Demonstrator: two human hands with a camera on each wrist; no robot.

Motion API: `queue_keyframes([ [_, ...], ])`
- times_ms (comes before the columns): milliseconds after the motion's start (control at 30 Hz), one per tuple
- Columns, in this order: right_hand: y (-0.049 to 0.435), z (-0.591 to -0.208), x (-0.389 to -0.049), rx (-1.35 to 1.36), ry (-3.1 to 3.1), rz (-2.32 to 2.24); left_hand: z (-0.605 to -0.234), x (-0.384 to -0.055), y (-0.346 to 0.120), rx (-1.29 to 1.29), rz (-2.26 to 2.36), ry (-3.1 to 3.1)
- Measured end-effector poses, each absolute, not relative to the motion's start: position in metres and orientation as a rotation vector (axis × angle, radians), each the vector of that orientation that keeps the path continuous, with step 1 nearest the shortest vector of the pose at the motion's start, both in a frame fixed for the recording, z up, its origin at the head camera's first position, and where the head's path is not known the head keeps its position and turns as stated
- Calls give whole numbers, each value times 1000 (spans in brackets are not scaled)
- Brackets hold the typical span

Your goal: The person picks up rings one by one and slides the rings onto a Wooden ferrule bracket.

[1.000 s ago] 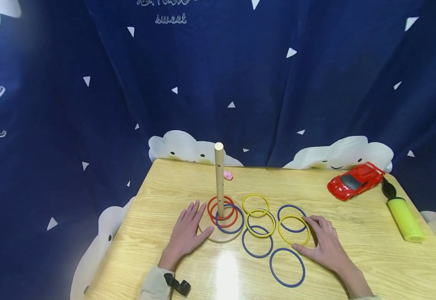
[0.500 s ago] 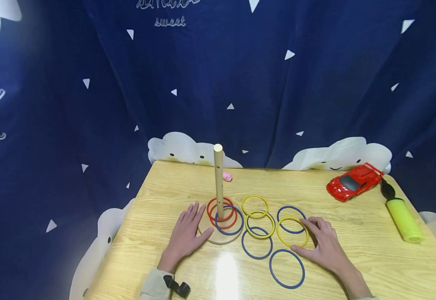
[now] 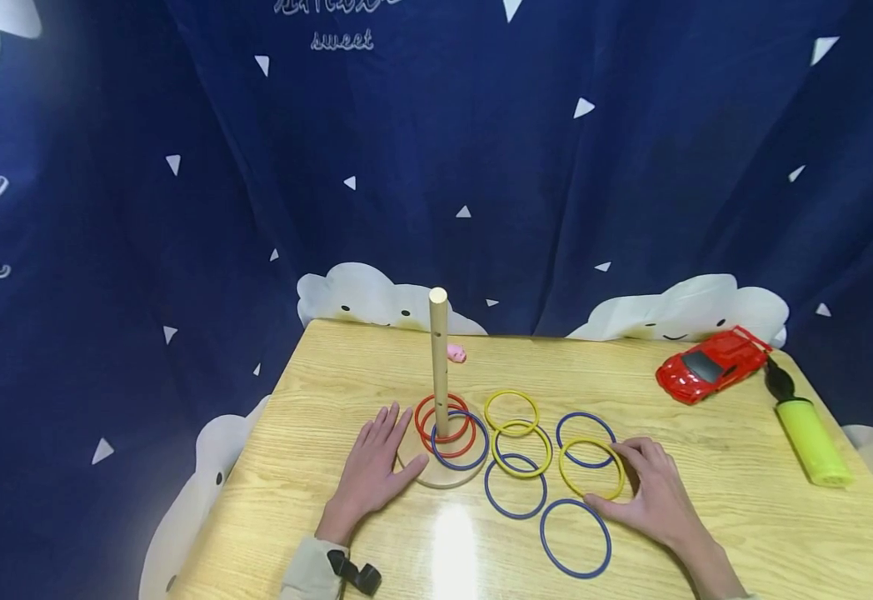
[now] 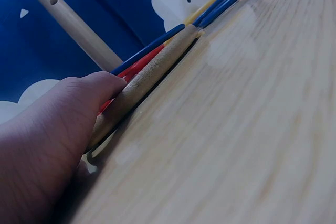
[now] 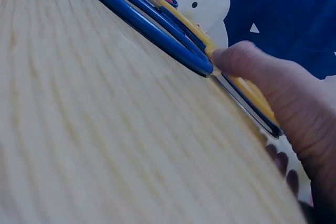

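Note:
My left hand (image 3: 371,468) rests with fingers straight and spread at the left edge of a round wooden base (image 3: 431,482); in the left wrist view its thumb (image 4: 105,85) lies over the rim. An upright wooden pole (image 3: 440,367) rises from the base. Two red rings (image 3: 451,456) circle the pole's foot, and a blue ring (image 3: 487,440) overlaps them. My right hand (image 3: 654,492) grips the right side of a yellow ring (image 3: 561,473) between thumb and fingers. This ring partly covers a blue ring (image 3: 583,413) behind it.
More rings lie between the hands: a front blue ring (image 3: 575,575), another blue ring (image 3: 515,517) and two overlapping yellow rings (image 3: 522,476). A red toy car (image 3: 710,367) and a yellow-green pump (image 3: 811,440) stand at the right. A small pink object (image 3: 456,353) sits behind the pole.
The right hand and the yellow ring have shifted slightly toward the right and nearer the person. The left hand stays at the base, and the other rings look unmoved.

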State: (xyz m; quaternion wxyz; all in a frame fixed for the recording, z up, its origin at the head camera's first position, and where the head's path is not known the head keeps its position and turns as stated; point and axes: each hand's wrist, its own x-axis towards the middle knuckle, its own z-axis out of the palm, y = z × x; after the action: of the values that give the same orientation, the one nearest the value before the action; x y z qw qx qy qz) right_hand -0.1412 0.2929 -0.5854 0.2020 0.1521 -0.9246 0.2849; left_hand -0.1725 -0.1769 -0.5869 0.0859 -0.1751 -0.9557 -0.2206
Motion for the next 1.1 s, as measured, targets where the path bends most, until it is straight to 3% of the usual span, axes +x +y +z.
queue_keyframes([
  [700,287,-578,-140,464,-2562,801,-586,-173,-179,-518,-653,-2876],
  [1100,272,-537,-148,563,-2519,837,-584,-173,-178,-505,-652,-2909],
])
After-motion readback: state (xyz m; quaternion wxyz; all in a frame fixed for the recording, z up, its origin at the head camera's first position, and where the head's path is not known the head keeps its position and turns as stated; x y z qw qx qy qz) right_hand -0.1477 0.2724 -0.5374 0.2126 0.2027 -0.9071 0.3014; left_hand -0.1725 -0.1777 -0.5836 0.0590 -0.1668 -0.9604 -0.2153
